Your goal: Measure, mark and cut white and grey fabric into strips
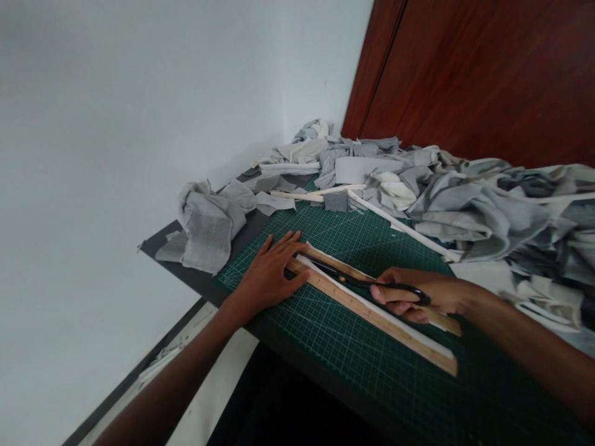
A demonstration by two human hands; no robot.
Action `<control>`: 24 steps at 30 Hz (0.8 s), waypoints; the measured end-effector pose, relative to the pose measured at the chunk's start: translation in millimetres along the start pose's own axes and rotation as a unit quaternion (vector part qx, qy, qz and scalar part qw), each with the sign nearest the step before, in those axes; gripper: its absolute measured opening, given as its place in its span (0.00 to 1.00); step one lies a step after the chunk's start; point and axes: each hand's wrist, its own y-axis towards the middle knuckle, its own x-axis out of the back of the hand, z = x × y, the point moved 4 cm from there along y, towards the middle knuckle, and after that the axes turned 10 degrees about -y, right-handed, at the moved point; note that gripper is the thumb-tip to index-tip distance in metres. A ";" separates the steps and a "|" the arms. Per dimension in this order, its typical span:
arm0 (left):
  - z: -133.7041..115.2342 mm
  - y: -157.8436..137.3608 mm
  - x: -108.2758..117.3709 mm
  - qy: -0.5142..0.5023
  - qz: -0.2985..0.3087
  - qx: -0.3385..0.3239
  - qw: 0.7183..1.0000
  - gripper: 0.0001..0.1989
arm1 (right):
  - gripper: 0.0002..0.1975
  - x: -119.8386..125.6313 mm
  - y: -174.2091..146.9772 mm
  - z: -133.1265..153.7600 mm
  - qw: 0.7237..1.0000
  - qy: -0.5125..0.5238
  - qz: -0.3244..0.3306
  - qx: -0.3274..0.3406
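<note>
My right hand [404, 294] is closed round the handles of black-handled scissors [346, 279]. The blades point left along a narrow white strip [400, 319], which looks like fabric. That strip lies along a wooden ruler [381, 316] on the near side; a second wooden strip [332, 259] runs behind, partly hidden by my right hand. My left hand [276, 272] lies flat with its fingers spread at the left end of the wooden pieces. Its thumb and forefinger touch them on either side of the scissor tips. A green gridded cutting mat [325, 344] is underneath.
Grey and white fabric scraps [483, 204] are heaped along the back and right. A folded grey cloth [207, 235] sits at the table's left corner. Thin white strips [400, 226] lie behind my hands. A white wall [139, 124] and a reddish-brown wooden panel [488, 74] stand beyond.
</note>
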 end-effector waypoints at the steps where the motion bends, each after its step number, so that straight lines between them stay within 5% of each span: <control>1: 0.0 0.1 0.1 -0.001 0.000 -0.001 1.000 0.24 | 0.32 0.1 -0.1 1.0 1.000 -0.003 -0.002 0.000; 14: 3.2 -0.6 -0.4 0.009 -0.003 -0.010 1.000 0.24 | 0.30 -2.9 4.3 1.4 0.999 -0.021 -0.014 0.023; 19: 3.4 0.2 0.3 0.026 0.001 -0.001 1.000 0.25 | 0.29 0.6 -18.4 -10.8 0.997 -0.064 -0.046 -0.009; 24: 2.4 0.6 -0.2 0.038 0.003 -0.008 0.999 0.25 | 0.28 22.3 -69.4 -45.8 0.975 -0.129 -0.180 0.006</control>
